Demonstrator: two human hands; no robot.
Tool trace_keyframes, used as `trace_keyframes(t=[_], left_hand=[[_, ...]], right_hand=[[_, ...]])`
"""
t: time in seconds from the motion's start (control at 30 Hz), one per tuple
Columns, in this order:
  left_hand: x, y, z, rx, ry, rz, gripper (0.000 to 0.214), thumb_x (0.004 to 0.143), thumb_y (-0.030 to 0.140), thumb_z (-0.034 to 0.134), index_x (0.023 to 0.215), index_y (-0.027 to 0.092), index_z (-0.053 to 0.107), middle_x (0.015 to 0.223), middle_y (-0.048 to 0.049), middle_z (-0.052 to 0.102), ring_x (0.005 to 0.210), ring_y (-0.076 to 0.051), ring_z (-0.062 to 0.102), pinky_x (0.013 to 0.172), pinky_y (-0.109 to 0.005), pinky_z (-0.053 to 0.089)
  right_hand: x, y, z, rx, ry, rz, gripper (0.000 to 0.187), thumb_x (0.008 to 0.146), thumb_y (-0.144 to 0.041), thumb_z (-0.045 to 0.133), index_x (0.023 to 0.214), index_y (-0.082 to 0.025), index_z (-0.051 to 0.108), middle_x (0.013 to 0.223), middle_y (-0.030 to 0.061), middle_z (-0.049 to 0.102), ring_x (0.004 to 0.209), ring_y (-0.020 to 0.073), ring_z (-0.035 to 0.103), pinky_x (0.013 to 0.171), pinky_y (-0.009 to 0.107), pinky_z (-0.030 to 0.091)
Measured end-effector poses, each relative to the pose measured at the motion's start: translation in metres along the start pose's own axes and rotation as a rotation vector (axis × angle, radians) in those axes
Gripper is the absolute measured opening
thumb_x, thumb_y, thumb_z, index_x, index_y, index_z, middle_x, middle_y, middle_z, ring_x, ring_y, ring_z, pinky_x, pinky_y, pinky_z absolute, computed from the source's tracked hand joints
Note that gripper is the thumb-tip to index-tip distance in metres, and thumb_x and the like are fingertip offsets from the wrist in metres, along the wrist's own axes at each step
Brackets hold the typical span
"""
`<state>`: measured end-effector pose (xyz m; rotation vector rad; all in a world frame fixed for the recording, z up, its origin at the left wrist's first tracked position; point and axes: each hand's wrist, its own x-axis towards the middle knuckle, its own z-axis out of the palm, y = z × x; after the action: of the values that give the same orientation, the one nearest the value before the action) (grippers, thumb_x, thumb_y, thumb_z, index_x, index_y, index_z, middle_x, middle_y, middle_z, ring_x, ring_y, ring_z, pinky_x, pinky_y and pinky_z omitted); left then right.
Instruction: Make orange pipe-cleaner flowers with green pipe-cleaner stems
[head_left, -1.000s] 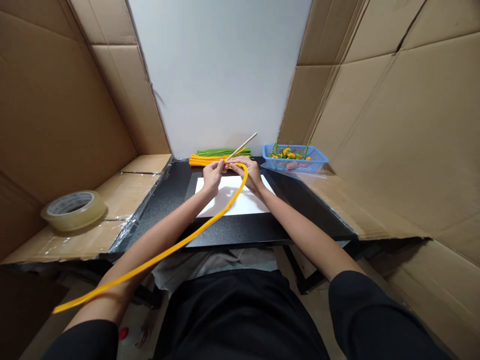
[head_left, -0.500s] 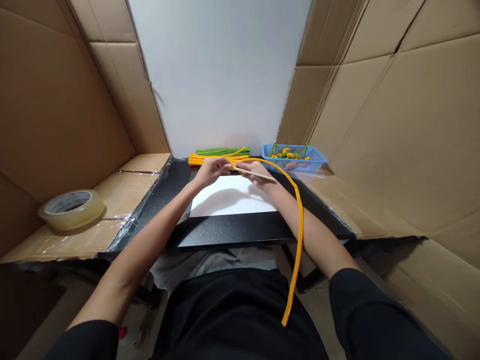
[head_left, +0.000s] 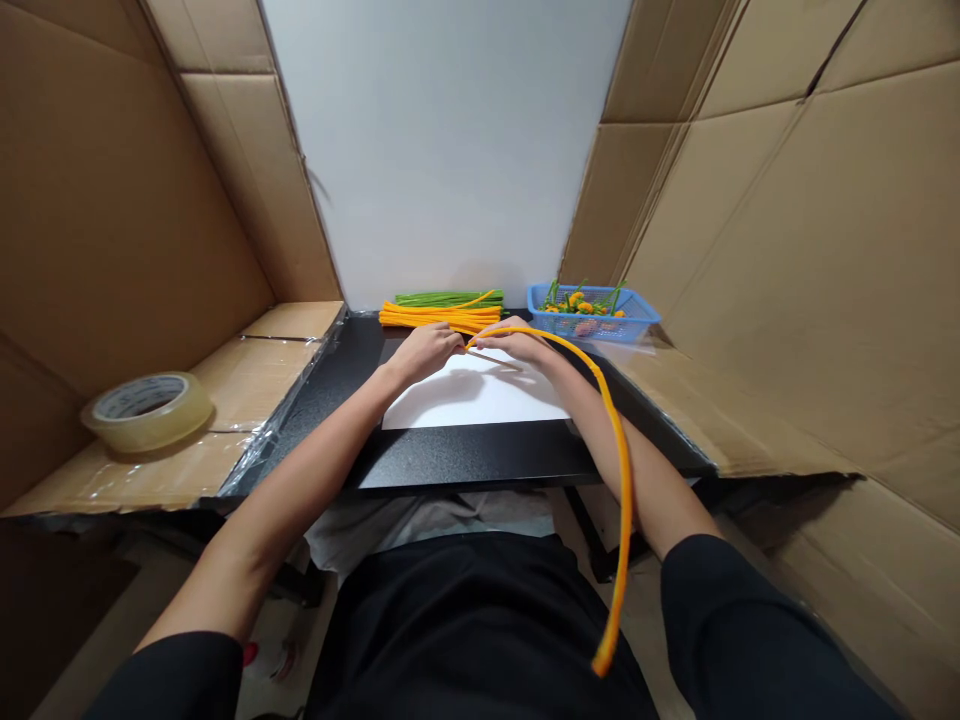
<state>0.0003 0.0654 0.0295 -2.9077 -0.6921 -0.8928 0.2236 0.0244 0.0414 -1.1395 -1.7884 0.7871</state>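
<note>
A long orange pipe cleaner [head_left: 622,480] arcs from between my fingertips, over my right wrist and forearm, and hangs down with its free end before my lap. My left hand [head_left: 429,350] is closed at the end of a thin wooden stick [head_left: 495,359], where the pipe cleaner also starts. The stick points right, beneath my right hand [head_left: 514,342], whose fingers pinch the pipe cleaner close to the left fingertips. Both hands are above a white sheet [head_left: 450,402] on the black table [head_left: 465,455]. The fingers hide how stick and pipe cleaner meet.
Behind my hands lie bundles of orange pipe cleaners [head_left: 409,315] and green pipe cleaners [head_left: 442,298]. A blue basket [head_left: 637,318] at the back right contains orange flowers with green stems. A tape roll [head_left: 150,412] rests on cardboard at left. Cardboard walls [head_left: 817,250] flank the table.
The wooden stick has swung down from across my right wrist to below that hand. My left fingers have curled in more, and the pipe cleaner's hanging end has swung right.
</note>
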Motion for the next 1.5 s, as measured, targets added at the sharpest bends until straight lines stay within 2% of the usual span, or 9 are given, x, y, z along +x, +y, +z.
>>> trace_keyframes(t=[0.2, 0.3, 0.4, 0.6, 0.83, 0.97, 1.1, 1.27, 1.5], left_hand=[[-0.002, -0.002, 0.012, 0.208, 0.026, -0.007, 0.020, 0.093, 0.015, 0.050, 0.083, 0.015, 0.068, 0.081, -0.0141, 0.067, 0.084, -0.026, 0.059, 0.082, -0.037, 0.044], [-0.004, -0.003, 0.014, 0.354, 0.022, -0.061, 0.023, 0.090, 0.009, 0.046, 0.084, 0.013, 0.067, 0.081, -0.0158, 0.067, 0.084, -0.027, 0.058, 0.079, -0.037, 0.042], [-0.005, -0.003, 0.018, 0.369, 0.104, -0.175, 0.023, 0.092, 0.011, 0.045, 0.085, 0.012, 0.067, 0.081, -0.0174, 0.067, 0.084, -0.028, 0.059, 0.076, -0.037, 0.040], [-0.002, 0.003, 0.031, 0.069, 0.344, -0.492, 0.019, 0.094, 0.027, 0.053, 0.087, 0.017, 0.068, 0.080, -0.0121, 0.070, 0.074, -0.025, 0.061, 0.068, -0.032, 0.036], [0.001, 0.007, 0.035, -0.395, 0.509, -0.531, 0.017, 0.088, 0.024, 0.060, 0.077, 0.018, 0.071, 0.071, -0.0049, 0.070, 0.065, -0.019, 0.058, 0.066, -0.027, 0.037], [0.002, 0.012, 0.032, -0.465, 0.505, -0.522, 0.025, 0.087, 0.025, 0.061, 0.065, 0.019, 0.069, 0.062, -0.0033, 0.066, 0.060, -0.017, 0.056, 0.065, -0.027, 0.036], [0.004, 0.015, 0.032, -0.575, 0.470, -0.613, 0.031, 0.085, 0.025, 0.063, 0.054, 0.017, 0.065, 0.056, -0.0031, 0.062, 0.056, -0.015, 0.052, 0.061, -0.026, 0.034], [0.005, 0.013, 0.033, -0.951, 0.366, -0.710, 0.034, 0.078, 0.037, 0.074, 0.054, 0.015, 0.065, 0.053, -0.0030, 0.060, 0.051, -0.011, 0.048, 0.054, -0.025, 0.032], [0.006, 0.013, 0.034, -1.181, 0.352, -0.790, 0.036, 0.074, 0.042, 0.079, 0.057, 0.014, 0.065, 0.056, -0.0032, 0.058, 0.049, -0.008, 0.044, 0.049, -0.023, 0.030]], right_hand=[[0.003, 0.002, 0.031, 0.006, 0.231, -0.017, 0.026, 0.075, -0.039, 0.074, 0.056, -0.022, 0.071, 0.064, 0.0017, 0.068, 0.077, 0.0230, 0.065, 0.076, 0.034, 0.047], [0.001, 0.004, 0.046, 0.172, 0.236, 0.076, 0.022, 0.079, -0.039, 0.068, 0.065, -0.022, 0.073, 0.077, 0.0037, 0.073, 0.082, 0.0211, 0.067, 0.078, 0.034, 0.049], [-0.003, 0.005, 0.055, 0.392, 0.228, 0.187, 0.013, 0.079, -0.034, 0.069, 0.079, -0.023, 0.076, 0.092, 0.0040, 0.076, 0.090, 0.0191, 0.067, 0.083, 0.034, 0.050], [-0.004, 0.005, 0.055, 0.634, 0.199, 0.268, 0.007, 0.081, -0.025, 0.070, 0.084, -0.025, 0.076, 0.098, 0.0015, 0.077, 0.099, 0.0178, 0.068, 0.092, 0.034, 0.050], [0.000, 0.005, 0.051, 0.750, 0.220, 0.342, 0.010, 0.082, -0.016, 0.067, 0.079, -0.023, 0.074, 0.084, 0.0003, 0.076, 0.092, 0.0148, 0.069, 0.093, 0.032, 0.048], [0.002, 0.006, 0.048, 0.794, 0.225, 0.367, 0.011, 0.084, -0.017, 0.066, 0.076, -0.022, 0.072, 0.076, -0.0003, 0.074, 0.088, 0.0149, 0.069, 0.090, 0.032, 0.048], [0.002, 0.006, 0.046, 0.809, 0.196, 0.377, 0.010, 0.082, -0.016, 0.068, 0.075, -0.022, 0.071, 0.074, -0.0009, 0.072, 0.081, 0.0138, 0.067, 0.085, 0.030, 0.048], [0.002, 0.007, 0.046, 0.769, 0.202, 0.410, 0.011, 0.080, -0.011, 0.067, 0.078, -0.021, 0.071, 0.074, -0.0006, 0.071, 0.080, 0.0141, 0.066, 0.081, 0.029, 0.048], [0.001, 0.008, 0.042, 0.729, 0.178, 0.408, 0.014, 0.076, -0.010, 0.069, 0.083, -0.022, 0.068, 0.076, -0.0005, 0.071, 0.079, 0.0149, 0.067, 0.078, 0.030, 0.049]])
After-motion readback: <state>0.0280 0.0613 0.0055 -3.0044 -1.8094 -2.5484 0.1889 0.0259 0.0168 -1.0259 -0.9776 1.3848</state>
